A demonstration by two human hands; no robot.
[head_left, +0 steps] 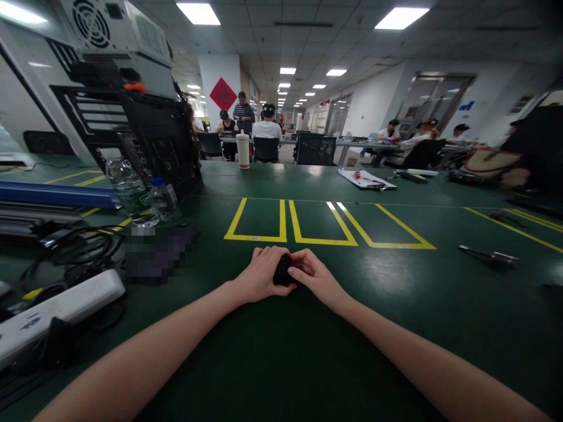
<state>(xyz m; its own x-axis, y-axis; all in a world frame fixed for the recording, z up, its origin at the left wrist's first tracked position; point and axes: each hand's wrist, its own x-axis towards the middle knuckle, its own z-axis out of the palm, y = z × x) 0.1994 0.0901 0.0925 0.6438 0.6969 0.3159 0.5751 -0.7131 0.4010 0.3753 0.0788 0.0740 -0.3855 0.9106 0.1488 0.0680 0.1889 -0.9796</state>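
Note:
Between my two hands is a small black object (282, 271), at or just above the green table (290, 351); its kind does not show. My left hand (264, 272) wraps around its left side, fingers over the top and thumb along the near edge. From the right, my right hand (317, 278) closes on it with thumb and fingers bent toward its right side. Much of the object is hidden behind the fingers. Just beyond the hands, yellow tape outlines (323, 241) mark the table top.
At left stand a white power strip (65, 313), tangled black cables (73, 249), a large water bottle (129, 187), a smaller bottle (165, 199) and a black computer case (160, 140). A white tumbler (243, 151), a clipboard (365, 179) and a metal tool (490, 256) lie farther out. Several people sit beyond.

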